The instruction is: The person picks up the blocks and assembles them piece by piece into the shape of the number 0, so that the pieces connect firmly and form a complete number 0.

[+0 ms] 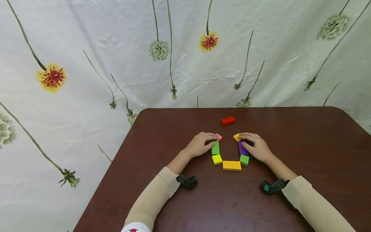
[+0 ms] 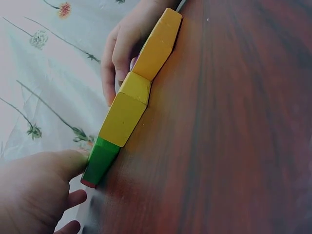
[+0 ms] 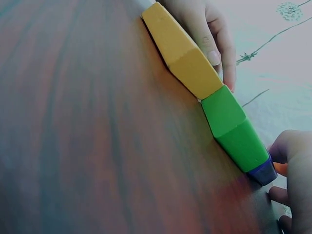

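Several coloured blocks lie end to end in a U on the table. My left hand (image 1: 201, 144) rests its fingertips at the pink block (image 1: 219, 137), its thumb beside the green oblong block (image 1: 215, 148). On the other side, my right hand (image 1: 256, 146) touches the small orange block (image 1: 236, 137) with its fingers, the thumb against the purple block (image 1: 242, 148). Nearer me are a yellow block (image 1: 216, 159), a long orange block (image 1: 232, 165) and a green square block (image 1: 244, 159). Fingers partly cover the pink and small orange blocks.
A red block (image 1: 228, 120) lies apart, beyond the U toward the far edge of the brown table (image 1: 214, 199). Behind the table hangs a pale flowered cloth (image 1: 116, 38). Dark bands sit on both wrists.
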`<act>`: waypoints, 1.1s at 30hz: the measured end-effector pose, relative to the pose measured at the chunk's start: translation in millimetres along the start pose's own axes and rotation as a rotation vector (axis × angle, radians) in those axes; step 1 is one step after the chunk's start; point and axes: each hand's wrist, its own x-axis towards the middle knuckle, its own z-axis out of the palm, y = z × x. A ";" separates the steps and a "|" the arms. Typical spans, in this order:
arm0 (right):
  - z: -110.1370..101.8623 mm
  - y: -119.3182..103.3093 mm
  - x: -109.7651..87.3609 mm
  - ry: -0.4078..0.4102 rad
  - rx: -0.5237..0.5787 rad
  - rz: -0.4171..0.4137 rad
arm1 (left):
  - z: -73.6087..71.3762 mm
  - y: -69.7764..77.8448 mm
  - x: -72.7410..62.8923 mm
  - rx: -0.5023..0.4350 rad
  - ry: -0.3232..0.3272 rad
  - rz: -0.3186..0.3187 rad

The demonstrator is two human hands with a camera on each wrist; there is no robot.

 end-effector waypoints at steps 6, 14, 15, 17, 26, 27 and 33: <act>-1.4 0.2 1.9 -0.007 0.089 0.030 | 0.4 -1.9 0.0 -0.020 -0.006 -0.005; -13.2 -7.5 22.1 -0.035 0.159 0.139 | 0.9 -2.7 0.4 -0.006 -0.005 -0.010; -14.5 -8.8 27.5 -0.040 0.135 0.144 | 0.8 -2.2 0.6 -0.007 -0.006 -0.011; -16.3 -11.4 39.1 -0.050 0.083 0.144 | 0.8 -1.1 1.0 -0.008 -0.008 -0.016; -4.6 -24.1 85.9 -0.078 -0.150 0.099 | 0.9 -0.3 0.5 -0.002 -0.018 -0.029; -2.4 -24.7 89.2 -0.084 -0.178 0.099 | 1.0 -0.2 0.4 -0.001 -0.020 -0.028; 6.7 -25.5 107.1 -0.156 -0.309 0.132 | 0.5 0.8 -0.7 0.003 -0.018 -0.025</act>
